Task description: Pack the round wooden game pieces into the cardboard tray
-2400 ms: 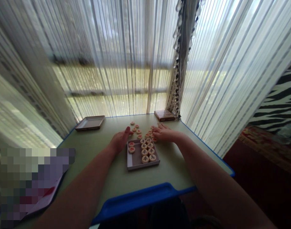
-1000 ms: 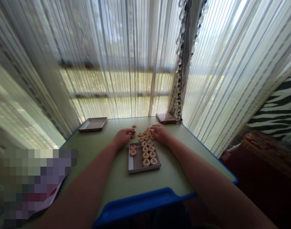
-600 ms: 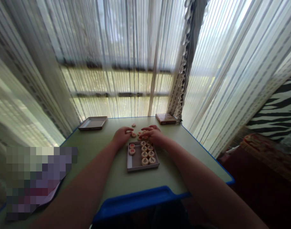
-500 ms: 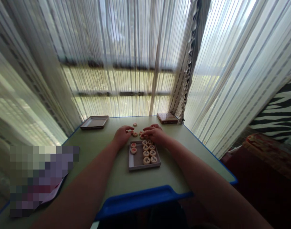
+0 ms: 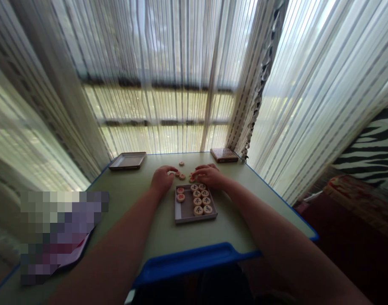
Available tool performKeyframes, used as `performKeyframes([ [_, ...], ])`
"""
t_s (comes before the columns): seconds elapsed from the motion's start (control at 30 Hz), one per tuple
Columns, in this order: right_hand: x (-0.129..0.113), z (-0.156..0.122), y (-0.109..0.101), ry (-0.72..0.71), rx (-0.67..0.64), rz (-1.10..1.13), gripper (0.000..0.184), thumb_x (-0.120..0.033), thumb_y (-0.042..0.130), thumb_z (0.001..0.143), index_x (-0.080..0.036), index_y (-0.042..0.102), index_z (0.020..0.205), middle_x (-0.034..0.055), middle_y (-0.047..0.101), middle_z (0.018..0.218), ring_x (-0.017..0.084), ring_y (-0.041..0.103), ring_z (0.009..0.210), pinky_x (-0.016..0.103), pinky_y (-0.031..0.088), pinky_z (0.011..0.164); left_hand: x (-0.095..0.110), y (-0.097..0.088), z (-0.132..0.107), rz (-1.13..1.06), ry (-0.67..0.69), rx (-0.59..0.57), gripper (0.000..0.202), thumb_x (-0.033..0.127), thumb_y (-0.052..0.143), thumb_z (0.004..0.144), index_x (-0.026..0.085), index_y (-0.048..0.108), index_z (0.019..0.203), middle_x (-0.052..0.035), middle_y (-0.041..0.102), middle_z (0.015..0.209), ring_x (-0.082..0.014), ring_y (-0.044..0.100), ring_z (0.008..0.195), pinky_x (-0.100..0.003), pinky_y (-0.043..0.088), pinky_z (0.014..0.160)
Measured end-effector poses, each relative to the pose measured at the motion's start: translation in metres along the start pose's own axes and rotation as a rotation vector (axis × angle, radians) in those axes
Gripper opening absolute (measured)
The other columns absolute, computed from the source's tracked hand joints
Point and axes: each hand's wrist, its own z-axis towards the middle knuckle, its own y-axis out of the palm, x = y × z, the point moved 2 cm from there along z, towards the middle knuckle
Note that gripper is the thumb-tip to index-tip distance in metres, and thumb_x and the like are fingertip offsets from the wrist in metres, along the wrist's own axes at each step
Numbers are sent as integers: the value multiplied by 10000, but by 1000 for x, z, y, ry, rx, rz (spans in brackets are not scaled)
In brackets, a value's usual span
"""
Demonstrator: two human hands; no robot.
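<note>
From the head camera, I look down my two bare forearms to a green counter point(image 5: 162, 235) with a blue rim, pushed up against sheer striped curtains point(image 5: 168, 76).

My left hand point(image 5: 161, 180) lies palm down on the counter just beyond the far left corner of a shallow box point(image 5: 183, 214). Its fingers are curled and the thumb reaches toward the loose discs point(image 5: 181, 176). The grip is loosely closed. I cannot tell whether a disc is under it.

My right hand point(image 5: 209, 176) sits at the far right corner of the box, knuckles up, fingers bent down over the nearest loose discs. They hide what is beneath, so I cannot tell if that grip has hold of one.

The loose discs are round, pale wooden pieces with red or dark marks. They lie on the counter between my two hands, touching or just beside the box's far rim. One single disc point(image 5: 181, 163) lies apart, farther toward the curtains.

Inside the box, the packed discs point(image 5: 202, 201) fill the right side in neat columns. Two red-marked ones sit beside them at the far end, and the left strip is bare.

At the far left corner of the counter rests an open tray point(image 5: 128, 161). At the far right is a flat brown case point(image 5: 224, 154). Zebra-striped fabric point(image 5: 368, 144) shows off to the right.
</note>
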Motion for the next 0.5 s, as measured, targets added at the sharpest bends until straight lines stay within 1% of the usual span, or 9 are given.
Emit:
performKeyframes([
  [0.1,-2,2,0,-33,-29,27,265,-251,504,790,-279,667,997,18,554,1178,177,466,1096,313,292,982,10,-4,-4,53,92,-6,296,167,439,662,184,686,824,-54,657,960,-211,572,943,-336,416,923],
  [0.17,-3,3,-1,-46,-46,40,239,-264,513,786,-271,688,949,18,580,1137,176,485,1069,305,301,968,21,-6,-8,94,204,-46,263,198,477,658,194,693,809,-52,651,962,-222,550,972,-357,393,944],
  [0.23,-3,4,-2,-50,-33,55,210,-282,539,767,-260,705,893,17,610,1077,175,513,1022,304,306,954,30,-7,-13,115,291,-93,252,213,520,634,202,699,810,-54,641,980,-235,527,1003,-366,387,943],
  [0.3,-2,4,-2,-50,-6,67,183,-292,568,741,-252,714,843,13,638,1008,171,541,962,312,299,949,37,-7,-17,121,325,-117,232,223,542,630,207,706,793,-60,633,1000,-242,515,1017,-373,384,939],
  [0.4,1,5,0,-30,26,71,189,-323,589,719,-240,713,835,18,661,927,173,561,899,327,297,936,44,-5,-20,121,355,-161,163,279,569,648,213,709,697,-63,626,1020,-252,500,1035,-387,373,942],
  [0.5,3,5,2,-7,30,67,228,-343,599,703,-234,707,871,33,656,948,183,559,909,326,310,921,48,-3,-21,110,374,-194,151,320,595,648,220,707,659,-57,621,1033,-260,483,1056,-397,365,947],
])
